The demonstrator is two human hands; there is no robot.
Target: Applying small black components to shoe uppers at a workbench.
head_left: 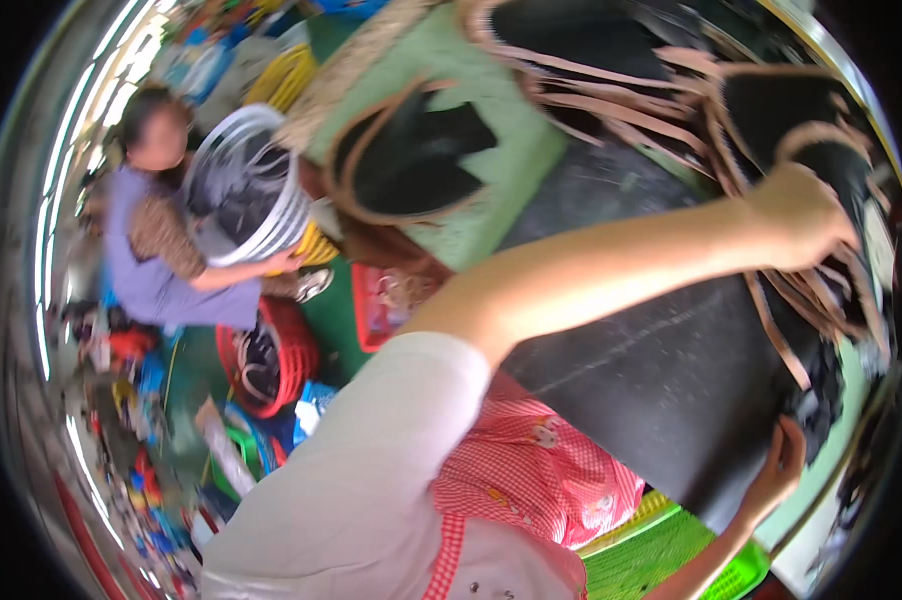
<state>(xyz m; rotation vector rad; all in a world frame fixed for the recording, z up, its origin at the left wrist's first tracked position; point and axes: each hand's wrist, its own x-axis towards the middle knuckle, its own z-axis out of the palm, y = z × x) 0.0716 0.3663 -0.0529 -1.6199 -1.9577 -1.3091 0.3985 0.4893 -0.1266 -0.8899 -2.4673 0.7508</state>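
Note:
My left hand (799,215) reaches across to the far right side of the table, its fingers closed around a bunch of tan-edged leather strips (821,295). Beside it are black pieces with raw tan borders (776,115), heaped together. Lower down, my right hand (779,470) is loosely curled, with a gap between thumb and fingers and nothing visible in it. Just beyond its fingertips lies a small pile of black scraps (819,400). A dark flat sheet (631,400) covers the tabletop under my left forearm.
Another black piece with a tan border (421,160) lies on the green tabletop (516,190). To the left, a person (171,230) holds a white basket (246,190) of dark pieces. Red baskets (301,355) stand on the floor. A green crate (651,560) is close to my apron.

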